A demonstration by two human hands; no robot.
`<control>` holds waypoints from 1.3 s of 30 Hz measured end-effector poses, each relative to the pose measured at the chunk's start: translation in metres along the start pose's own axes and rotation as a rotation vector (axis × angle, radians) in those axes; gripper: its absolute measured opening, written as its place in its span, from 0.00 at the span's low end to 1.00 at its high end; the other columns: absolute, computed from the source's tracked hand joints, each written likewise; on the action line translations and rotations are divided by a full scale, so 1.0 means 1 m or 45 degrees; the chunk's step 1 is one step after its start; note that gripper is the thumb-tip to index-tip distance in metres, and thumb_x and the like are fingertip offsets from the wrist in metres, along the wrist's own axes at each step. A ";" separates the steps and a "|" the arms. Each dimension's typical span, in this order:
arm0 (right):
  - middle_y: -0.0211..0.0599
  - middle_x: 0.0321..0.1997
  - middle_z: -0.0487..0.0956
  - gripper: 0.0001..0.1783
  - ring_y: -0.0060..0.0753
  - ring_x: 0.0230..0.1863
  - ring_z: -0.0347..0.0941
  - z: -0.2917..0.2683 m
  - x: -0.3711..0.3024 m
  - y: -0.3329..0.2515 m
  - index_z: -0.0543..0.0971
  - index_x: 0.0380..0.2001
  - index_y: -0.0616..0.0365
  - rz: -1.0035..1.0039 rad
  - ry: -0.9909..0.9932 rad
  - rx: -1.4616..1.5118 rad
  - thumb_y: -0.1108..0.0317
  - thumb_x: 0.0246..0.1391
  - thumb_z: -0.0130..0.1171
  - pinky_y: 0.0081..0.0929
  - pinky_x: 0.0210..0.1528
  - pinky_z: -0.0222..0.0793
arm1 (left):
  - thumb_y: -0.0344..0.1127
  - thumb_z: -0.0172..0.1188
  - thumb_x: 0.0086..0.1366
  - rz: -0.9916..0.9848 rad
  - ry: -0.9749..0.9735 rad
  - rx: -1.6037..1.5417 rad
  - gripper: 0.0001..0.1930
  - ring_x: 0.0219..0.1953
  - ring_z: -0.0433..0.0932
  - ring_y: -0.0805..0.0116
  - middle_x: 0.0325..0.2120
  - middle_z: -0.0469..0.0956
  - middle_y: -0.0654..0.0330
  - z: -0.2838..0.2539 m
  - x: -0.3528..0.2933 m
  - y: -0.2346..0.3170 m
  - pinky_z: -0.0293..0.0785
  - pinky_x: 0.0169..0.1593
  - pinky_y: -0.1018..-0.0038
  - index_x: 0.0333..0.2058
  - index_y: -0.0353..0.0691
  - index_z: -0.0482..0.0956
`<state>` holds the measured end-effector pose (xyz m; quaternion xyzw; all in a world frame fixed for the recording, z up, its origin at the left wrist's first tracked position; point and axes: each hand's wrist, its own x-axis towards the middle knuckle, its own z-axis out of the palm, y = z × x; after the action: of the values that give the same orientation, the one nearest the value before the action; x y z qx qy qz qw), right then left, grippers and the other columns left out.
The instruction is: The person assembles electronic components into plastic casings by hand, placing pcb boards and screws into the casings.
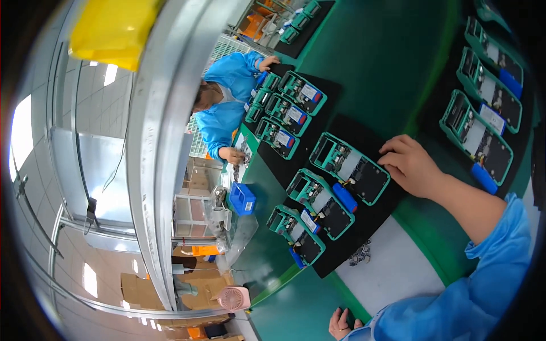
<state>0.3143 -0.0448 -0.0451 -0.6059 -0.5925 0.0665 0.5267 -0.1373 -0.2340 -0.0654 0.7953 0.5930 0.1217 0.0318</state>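
My right hand (410,167) rests at the edge of a black mat (339,248), its fingers loosely bent and nothing visible in them. Closest to it is a green rectangular housing (351,169) with a black panel and small electronics inside. Two more housings lie on that mat, a middle one (322,203) and one at the far end (296,235). A blue battery pack (344,198) sits beside the first, wired packs beside the others. Near the lower edge, my left hand (340,325), wearing a ring, is partly hidden by my sleeve; its visible fingers are apart and hold nothing.
Small metal pieces (359,254) lie by a pale sheet (392,258). More housings (476,136) stand on a mat at the right. Across the green table, a blue-sleeved co-worker's hand (232,156) is over small parts, near a blue bin (242,199). A pink fan (234,298) stands lower left.
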 end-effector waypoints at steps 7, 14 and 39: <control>0.41 0.44 0.78 0.10 0.48 0.50 0.72 0.004 0.000 0.005 0.83 0.32 0.54 -0.135 0.036 -0.103 0.76 0.42 0.63 0.42 0.51 0.70 | 0.47 0.62 0.59 0.133 0.213 -0.075 0.25 0.61 0.70 0.54 0.60 0.71 0.54 0.018 -0.001 -0.009 0.63 0.63 0.57 0.56 0.50 0.77; 0.43 0.42 0.80 0.10 0.51 0.47 0.73 0.014 -0.011 0.007 0.84 0.32 0.55 -0.123 0.002 -0.122 0.77 0.43 0.61 0.43 0.50 0.70 | 0.50 0.57 0.61 -0.069 0.355 -0.147 0.24 0.62 0.68 0.58 0.61 0.71 0.58 0.116 0.051 0.007 0.59 0.64 0.55 0.56 0.55 0.77; 0.46 0.48 0.78 0.11 0.52 0.52 0.73 -0.003 0.013 0.009 0.81 0.38 0.59 -0.144 0.117 -0.054 0.78 0.49 0.57 0.42 0.51 0.71 | 0.37 0.66 0.47 -0.034 0.015 -0.171 0.26 0.53 0.73 0.43 0.51 0.75 0.45 -0.030 0.047 0.054 0.68 0.58 0.52 0.48 0.41 0.79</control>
<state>0.3266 -0.0338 -0.0431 -0.5850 -0.6022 -0.0037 0.5432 -0.0810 -0.2079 -0.0186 0.7827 0.5942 0.1655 0.0832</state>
